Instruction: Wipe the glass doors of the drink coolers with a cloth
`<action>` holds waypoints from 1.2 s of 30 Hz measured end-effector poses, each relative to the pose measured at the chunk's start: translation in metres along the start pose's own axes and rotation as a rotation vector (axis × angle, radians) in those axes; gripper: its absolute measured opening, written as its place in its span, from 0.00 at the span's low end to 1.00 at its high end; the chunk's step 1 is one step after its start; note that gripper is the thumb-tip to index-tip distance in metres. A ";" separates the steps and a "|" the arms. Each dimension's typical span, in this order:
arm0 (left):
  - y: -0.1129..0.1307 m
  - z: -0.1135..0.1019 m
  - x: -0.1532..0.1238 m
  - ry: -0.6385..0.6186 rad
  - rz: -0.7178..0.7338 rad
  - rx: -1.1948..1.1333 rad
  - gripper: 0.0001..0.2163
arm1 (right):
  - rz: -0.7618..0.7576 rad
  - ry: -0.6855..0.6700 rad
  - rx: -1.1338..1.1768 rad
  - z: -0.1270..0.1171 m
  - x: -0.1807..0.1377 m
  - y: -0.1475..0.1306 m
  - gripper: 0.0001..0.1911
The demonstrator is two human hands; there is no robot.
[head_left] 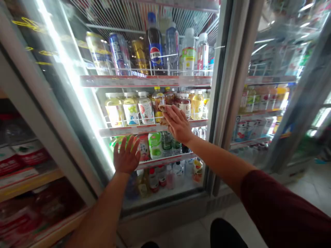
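I face a lit drinks fridge with a glass door (85, 113). My left hand (126, 155) lies flat with its fingers spread, palm towards the glass, level with the third shelf of small bottles. My right hand (176, 122) is stretched out open at the second shelf (134, 130), its fingers over the juice bottles (145, 107) standing there. Neither hand holds anything. I cannot tell whether the hands touch the glass or the bottles.
The top shelf carries cans (119, 51) and a cola bottle (154, 43). The bottom of the fridge holds more small bottles (161, 175). A metal door frame (219, 103) separates a second fridge (263, 100) on the right. Snack shelves (26, 175) stand at the left.
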State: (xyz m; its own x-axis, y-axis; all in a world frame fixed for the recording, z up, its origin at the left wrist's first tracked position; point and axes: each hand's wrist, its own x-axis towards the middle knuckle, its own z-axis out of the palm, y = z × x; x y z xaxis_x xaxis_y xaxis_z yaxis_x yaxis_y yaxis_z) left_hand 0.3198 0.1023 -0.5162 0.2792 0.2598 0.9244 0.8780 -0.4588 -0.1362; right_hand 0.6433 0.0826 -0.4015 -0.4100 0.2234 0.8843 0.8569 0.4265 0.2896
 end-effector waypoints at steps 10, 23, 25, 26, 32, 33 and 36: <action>0.006 -0.006 0.005 0.027 -0.022 -0.069 0.21 | 0.146 -0.173 0.200 0.013 0.012 -0.082 0.33; 0.107 -0.007 0.045 0.044 0.124 -0.214 0.32 | 0.079 -0.319 0.429 -0.020 -0.001 -0.062 0.34; 0.105 -0.008 0.042 -0.014 0.146 -0.145 0.29 | 0.119 -0.270 0.370 -0.026 -0.018 -0.034 0.32; 0.102 -0.009 0.041 -0.035 0.157 -0.106 0.27 | 0.145 -0.237 0.327 -0.028 -0.029 -0.018 0.31; 0.084 -0.017 0.063 0.033 0.183 -0.034 0.21 | -0.018 -0.126 -0.042 -0.023 -0.099 0.061 0.28; 0.084 -0.018 0.069 0.057 0.171 -0.044 0.21 | -0.029 -0.114 -0.079 -0.018 -0.106 0.065 0.28; 0.088 -0.016 0.074 0.122 0.137 -0.087 0.25 | 0.013 -0.051 -0.150 -0.002 -0.118 0.063 0.30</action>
State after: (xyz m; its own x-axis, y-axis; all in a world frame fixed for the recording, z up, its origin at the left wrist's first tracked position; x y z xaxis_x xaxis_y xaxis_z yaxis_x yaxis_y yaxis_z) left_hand 0.4117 0.0675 -0.4541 0.3397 0.0877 0.9364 0.7967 -0.5560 -0.2370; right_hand 0.7463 0.0818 -0.4868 -0.4107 0.2741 0.8696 0.8977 0.2883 0.3331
